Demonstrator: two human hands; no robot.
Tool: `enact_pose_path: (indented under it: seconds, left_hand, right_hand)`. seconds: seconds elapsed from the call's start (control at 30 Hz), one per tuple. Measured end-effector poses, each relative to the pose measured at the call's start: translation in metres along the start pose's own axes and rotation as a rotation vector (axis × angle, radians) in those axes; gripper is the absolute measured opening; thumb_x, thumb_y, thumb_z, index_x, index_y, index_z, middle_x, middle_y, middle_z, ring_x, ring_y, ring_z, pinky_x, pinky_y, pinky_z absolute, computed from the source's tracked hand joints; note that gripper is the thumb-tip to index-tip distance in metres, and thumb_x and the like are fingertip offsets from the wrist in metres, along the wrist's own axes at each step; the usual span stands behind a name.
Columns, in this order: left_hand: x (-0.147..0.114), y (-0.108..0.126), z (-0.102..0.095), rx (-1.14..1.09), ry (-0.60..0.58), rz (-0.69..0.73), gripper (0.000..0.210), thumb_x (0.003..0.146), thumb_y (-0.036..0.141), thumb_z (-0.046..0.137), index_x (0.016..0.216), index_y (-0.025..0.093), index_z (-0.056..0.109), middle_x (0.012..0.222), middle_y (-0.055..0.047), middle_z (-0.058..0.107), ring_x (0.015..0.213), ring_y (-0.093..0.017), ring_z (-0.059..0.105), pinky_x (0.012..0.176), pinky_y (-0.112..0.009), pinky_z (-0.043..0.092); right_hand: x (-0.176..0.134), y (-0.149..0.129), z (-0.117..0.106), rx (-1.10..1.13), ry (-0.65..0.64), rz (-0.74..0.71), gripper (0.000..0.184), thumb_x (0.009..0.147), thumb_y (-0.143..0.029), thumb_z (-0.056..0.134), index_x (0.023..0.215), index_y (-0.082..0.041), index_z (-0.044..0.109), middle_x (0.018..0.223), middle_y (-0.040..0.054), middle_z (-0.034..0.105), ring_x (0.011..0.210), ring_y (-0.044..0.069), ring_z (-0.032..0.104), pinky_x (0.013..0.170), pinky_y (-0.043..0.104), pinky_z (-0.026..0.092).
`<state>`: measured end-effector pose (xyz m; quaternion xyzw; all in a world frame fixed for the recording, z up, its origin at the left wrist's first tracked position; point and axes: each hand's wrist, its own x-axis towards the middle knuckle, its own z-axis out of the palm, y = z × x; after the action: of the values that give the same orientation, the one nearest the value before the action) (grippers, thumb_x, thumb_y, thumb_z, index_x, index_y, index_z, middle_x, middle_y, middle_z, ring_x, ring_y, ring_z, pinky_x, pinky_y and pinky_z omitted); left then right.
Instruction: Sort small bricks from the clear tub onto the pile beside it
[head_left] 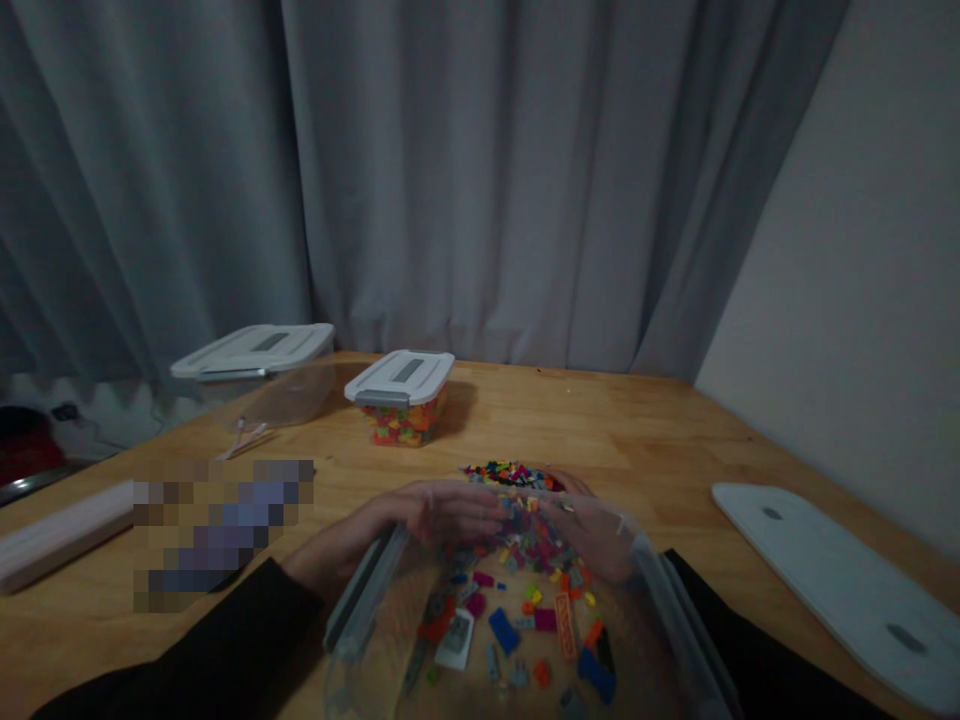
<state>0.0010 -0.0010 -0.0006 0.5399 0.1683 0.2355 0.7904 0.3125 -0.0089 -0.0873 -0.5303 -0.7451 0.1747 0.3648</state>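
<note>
A clear plastic bin (360, 660) stands close in front of me, with loose colourful toy bricks (504, 632) scattered over its bottom. Beyond its far wall lies a heap of small mixed bricks (506, 471) on the table. My left hand (450, 512) is at the heap's near left side, fingers stretched out and together, partly seen through the plastic. My right hand (592, 535) reaches around the heap's right side, blurred behind the bin wall, its fingers extended. Neither hand shows anything gripped. Where the fingers touch the bricks is partly hidden.
A white-lidded box of bricks (405, 400) stands farther back on the wooden table (600, 410). Left of it is a larger lidded clear bin (259, 375). A loose white lid (832, 580) lies at the right. A pixelated object (225, 535) and a pale bar (67, 535) lie left.
</note>
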Motion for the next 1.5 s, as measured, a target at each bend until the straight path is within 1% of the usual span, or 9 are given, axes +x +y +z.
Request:
enact_pose_path:
  seconds: [0.1, 0.2, 0.37, 0.53, 0.8, 0.93, 1.03, 1.2, 1.5]
  left_hand:
    - [0.000, 0.000, -0.001, -0.004, -0.008, -0.015, 0.076, 0.047, 0.019, 0.054, 0.120, 0.014, 0.075, 0.130, -0.014, 0.071, 0.133, -0.044, 0.053, 0.118, -0.054, 0.031]
    - [0.001, -0.001, -0.005, -0.031, -0.019, -0.018, 0.078, 0.046, 0.020, 0.055, 0.122, 0.013, 0.074, 0.132, -0.014, 0.070, 0.134, -0.043, 0.052, 0.118, -0.052, 0.033]
    - [0.003, -0.005, -0.010, -0.037, -0.017, -0.028, 0.068, 0.054, 0.026, 0.059, 0.119, 0.015, 0.075, 0.131, -0.014, 0.071, 0.133, -0.043, 0.054, 0.117, -0.054, 0.033]
    - [0.003, -0.006, -0.017, -0.011, -0.070, -0.037, 0.075, 0.051, 0.024, 0.059, 0.125, 0.017, 0.072, 0.136, -0.012, 0.068, 0.138, -0.042, 0.050, 0.119, -0.054, 0.030]
    - [0.005, -0.003, -0.016, -0.021, -0.050, -0.049, 0.072, 0.051, 0.021, 0.060, 0.121, 0.016, 0.075, 0.134, -0.012, 0.069, 0.137, -0.043, 0.050, 0.119, -0.053, 0.031]
    - [0.005, 0.004, -0.016, -0.005, -0.144, -0.090, 0.078, 0.048, 0.018, 0.060, 0.125, 0.019, 0.073, 0.139, -0.009, 0.066, 0.141, -0.042, 0.045, 0.120, -0.050, 0.030]
    - [0.006, 0.001, -0.020, -0.018, -0.157, -0.067, 0.078, 0.051, 0.019, 0.059, 0.128, 0.017, 0.071, 0.140, -0.010, 0.066, 0.142, -0.040, 0.045, 0.120, -0.047, 0.031]
    - [0.008, -0.010, -0.027, -0.025, -0.131, -0.042, 0.074, 0.053, 0.018, 0.058, 0.126, 0.016, 0.071, 0.135, -0.010, 0.069, 0.134, -0.037, 0.055, 0.115, -0.048, 0.037]
    - [0.000, 0.011, 0.007, -0.034, 0.051, -0.090, 0.064, 0.049, 0.018, 0.061, 0.110, 0.013, 0.079, 0.127, -0.014, 0.073, 0.132, -0.042, 0.055, 0.116, -0.049, 0.036]
  right_hand:
    - [0.007, 0.005, -0.004, 0.051, 0.014, 0.027, 0.058, 0.091, -0.054, 0.056, 0.140, -0.023, 0.055, 0.147, 0.0126, 0.053, 0.139, 0.028, 0.047, 0.122, 0.049, 0.033]
    - [0.014, 0.014, -0.010, 0.247, -0.016, 0.119, 0.060, 0.082, -0.062, 0.063, 0.127, -0.021, 0.062, 0.138, 0.0151, 0.060, 0.130, 0.030, 0.056, 0.116, 0.050, 0.040]
    - [0.015, 0.008, -0.019, 0.471, 0.044, 0.162, 0.054, 0.089, -0.066, 0.055, 0.118, -0.021, 0.062, 0.126, 0.0130, 0.067, 0.116, 0.025, 0.066, 0.100, 0.041, 0.054]
    - [0.011, -0.010, -0.032, 0.630, 0.037, 0.197, 0.061, 0.070, -0.068, 0.076, 0.107, -0.021, 0.065, 0.117, 0.0122, 0.071, 0.112, 0.028, 0.068, 0.099, 0.041, 0.054]
    - [0.010, -0.008, -0.045, 0.452, 0.014, 0.167, 0.049, 0.076, -0.055, 0.076, 0.105, -0.017, 0.068, 0.111, 0.0122, 0.073, 0.102, 0.026, 0.070, 0.095, 0.041, 0.054]
    - [0.011, -0.004, -0.056, 0.278, -0.028, 0.133, 0.048, 0.074, -0.050, 0.076, 0.106, -0.014, 0.071, 0.106, 0.0137, 0.073, 0.092, 0.027, 0.069, 0.086, 0.042, 0.055]
    - [0.009, -0.002, -0.062, 0.146, -0.068, 0.063, 0.044, 0.071, -0.042, 0.077, 0.104, -0.013, 0.075, 0.103, 0.0146, 0.073, 0.095, 0.029, 0.067, 0.089, 0.044, 0.053]
    - [0.004, -0.003, -0.062, 0.177, -0.178, 0.110, 0.036, 0.078, -0.041, 0.070, 0.100, -0.013, 0.075, 0.104, 0.0139, 0.074, 0.096, 0.028, 0.068, 0.087, 0.041, 0.053]
    - [0.006, -0.011, -0.063, 0.252, -0.165, 0.137, 0.039, 0.077, -0.046, 0.071, 0.097, -0.012, 0.072, 0.085, 0.0082, 0.069, 0.076, 0.020, 0.062, 0.071, 0.033, 0.048]
